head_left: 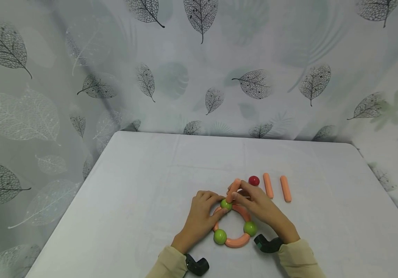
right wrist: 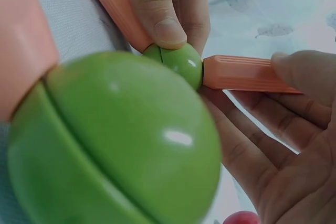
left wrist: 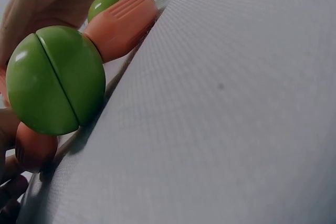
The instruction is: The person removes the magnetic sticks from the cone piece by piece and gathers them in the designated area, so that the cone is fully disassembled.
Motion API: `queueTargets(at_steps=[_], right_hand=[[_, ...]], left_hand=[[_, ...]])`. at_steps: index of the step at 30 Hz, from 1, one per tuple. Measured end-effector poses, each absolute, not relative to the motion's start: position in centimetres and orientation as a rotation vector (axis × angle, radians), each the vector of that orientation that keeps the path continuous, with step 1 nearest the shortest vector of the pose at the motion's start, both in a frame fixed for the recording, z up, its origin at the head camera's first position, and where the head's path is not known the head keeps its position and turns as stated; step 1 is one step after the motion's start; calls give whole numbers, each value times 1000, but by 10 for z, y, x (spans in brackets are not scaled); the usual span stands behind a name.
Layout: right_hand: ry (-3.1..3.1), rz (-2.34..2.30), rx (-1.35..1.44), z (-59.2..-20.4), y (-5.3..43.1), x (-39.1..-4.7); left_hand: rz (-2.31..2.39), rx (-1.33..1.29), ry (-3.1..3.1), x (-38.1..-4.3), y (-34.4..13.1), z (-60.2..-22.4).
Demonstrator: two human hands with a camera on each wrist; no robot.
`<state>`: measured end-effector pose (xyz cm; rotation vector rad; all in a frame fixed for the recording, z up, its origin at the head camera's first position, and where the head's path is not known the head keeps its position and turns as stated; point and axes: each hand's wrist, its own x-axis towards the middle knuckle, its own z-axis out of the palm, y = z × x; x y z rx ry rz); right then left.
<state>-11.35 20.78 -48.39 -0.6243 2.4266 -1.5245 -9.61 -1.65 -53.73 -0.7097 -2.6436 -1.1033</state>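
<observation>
A ring of curved orange rods (head_left: 238, 242) and green balls (head_left: 250, 228) lies flat on the table. My left hand (head_left: 201, 216) grips it at the upper left, with fingers and thumb on the top green ball (right wrist: 189, 62). Between thumb and fingers, my right hand (head_left: 259, 201) pinches a straight orange rod (head_left: 234, 190). In the right wrist view this ribbed rod (right wrist: 244, 72) has its end against that ball, rising from it at a tilt. Another green ball (left wrist: 55, 80), split by a seam, fills the near part of the left wrist view.
Beyond my right hand lie a red ball (head_left: 254, 180) and two loose straight orange rods, one nearer (head_left: 268, 185) and one farther right (head_left: 285, 189). The white-covered table (head_left: 132, 185) ends at a leaf-print curtain (head_left: 192, 77). Black wrist cameras (head_left: 197, 265) sit at both cuffs.
</observation>
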Motion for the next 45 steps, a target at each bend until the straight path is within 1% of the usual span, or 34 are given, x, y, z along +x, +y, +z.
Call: queueTargets(at_steps=[11,15,21,26,32,37,41,45], right_hand=[[2309,-1651,-501,-485,210,-116],[2355,-1623,-479,-484,207,-116],[2405,-1582,-373,-488,203,-116],[2433,-1528,-355,-496,199,-117],[2504,-1492,-320,-497,194,-114],[2606,-1428,-158,-494,188,-114],[2696,-1355,-20,-491,182,-117],[2802,-1249,50,-490,179,-121]], left_hand=[[-1100,-725,-2651,-96,-18,-539],[-1114,-740,-2636,-96,-18,-538],[-1094,-760,-2623,-97,-19,-538],[-1076,-852,-2652,-99,-25,-538],[-1080,-970,-2699,-102,-34,-533],[-1078,-975,-2784,-103,-40,-523],[-985,-953,-2829,-102,-45,-517],[-953,-928,-2844,-100,-53,-513]])
